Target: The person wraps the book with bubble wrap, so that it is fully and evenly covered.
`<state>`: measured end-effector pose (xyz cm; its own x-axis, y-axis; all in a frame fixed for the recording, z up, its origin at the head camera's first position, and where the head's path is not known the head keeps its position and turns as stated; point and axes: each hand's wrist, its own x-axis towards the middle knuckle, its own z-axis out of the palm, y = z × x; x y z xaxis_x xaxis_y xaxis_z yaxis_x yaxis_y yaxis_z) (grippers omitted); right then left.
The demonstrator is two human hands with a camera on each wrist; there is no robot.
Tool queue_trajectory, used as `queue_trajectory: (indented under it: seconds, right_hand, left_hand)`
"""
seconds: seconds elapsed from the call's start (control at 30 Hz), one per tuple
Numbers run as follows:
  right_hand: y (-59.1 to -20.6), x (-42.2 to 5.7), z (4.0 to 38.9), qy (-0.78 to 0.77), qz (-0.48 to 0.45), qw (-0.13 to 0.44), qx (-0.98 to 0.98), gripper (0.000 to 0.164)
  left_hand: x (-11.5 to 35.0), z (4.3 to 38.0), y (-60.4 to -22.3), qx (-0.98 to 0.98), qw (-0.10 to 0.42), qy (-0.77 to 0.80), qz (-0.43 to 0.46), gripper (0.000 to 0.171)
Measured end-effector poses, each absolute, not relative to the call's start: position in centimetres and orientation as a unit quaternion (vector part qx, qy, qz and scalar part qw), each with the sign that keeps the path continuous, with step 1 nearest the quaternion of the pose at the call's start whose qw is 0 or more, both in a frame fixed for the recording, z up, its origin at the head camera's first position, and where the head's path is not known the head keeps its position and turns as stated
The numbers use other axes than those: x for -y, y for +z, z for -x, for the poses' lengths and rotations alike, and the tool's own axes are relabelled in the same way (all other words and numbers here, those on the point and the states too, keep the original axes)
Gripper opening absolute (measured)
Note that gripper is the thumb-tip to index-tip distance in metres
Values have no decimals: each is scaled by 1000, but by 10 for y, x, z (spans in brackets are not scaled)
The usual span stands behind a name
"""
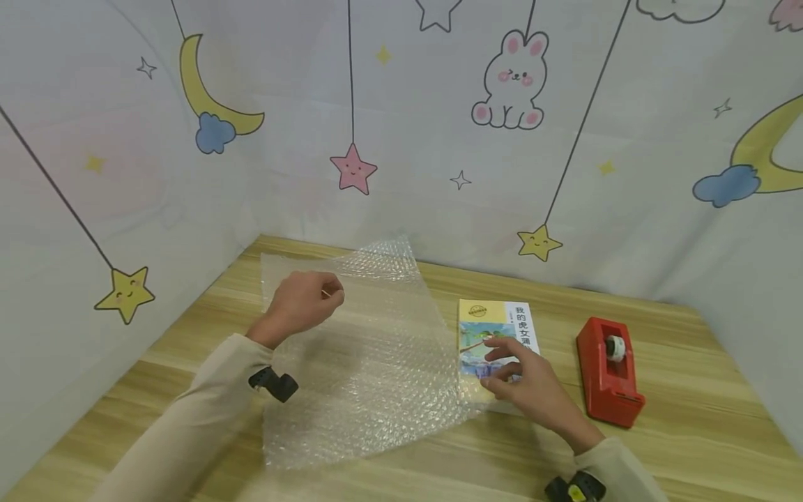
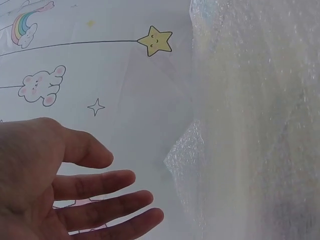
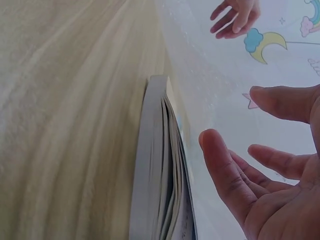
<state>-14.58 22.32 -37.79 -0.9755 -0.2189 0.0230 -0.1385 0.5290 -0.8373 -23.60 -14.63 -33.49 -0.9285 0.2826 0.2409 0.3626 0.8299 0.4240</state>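
Observation:
A clear sheet of bubble wrap (image 1: 383, 369) lies spread over the left and middle of the table, its far corner raised. My left hand (image 1: 303, 305) is above its left half, holding nothing; the left wrist view shows loosely extended fingers (image 2: 102, 212). Just right of the sheet is a paperback book (image 1: 475, 328), with Chinese characters and a colourful picture on its cover. Over this cover hovers my right hand (image 1: 530, 383), fingers loosely bent and apart, with nothing in them. The right wrist view shows the book's page edges (image 3: 162, 160), slightly fanned, next to that hand.
A red tape dispenser (image 1: 590, 369) with a roll of tape stands right of the book. The wood-grain table (image 1: 696, 390) is bounded by white curtains (image 1: 426, 202) printed with stars, moons and a rabbit. Both wrists wear dark straps.

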Motion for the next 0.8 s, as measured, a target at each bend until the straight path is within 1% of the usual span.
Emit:
queue_trajectory:
  seconds: [0.23,0.37,0.47,0.8]
  right_hand:
    - [-372,-233,146,-431,92,18,-898,54]
    - [-371,-238,147,-402,97,-1,-910,53]
    - [-369,-242,147,-389,92,-11,-916,53]
    - [-367,-249,146,-343,53,-27,-937,55]
  left_hand:
    - [134,241,-338,942,110,-254,188,20]
    - [129,243,-336,938,111,-263,195,20]
    - [124,243,-334,933,97,-282,201,20]
    - [96,245,-339,914,26,-342,216,23]
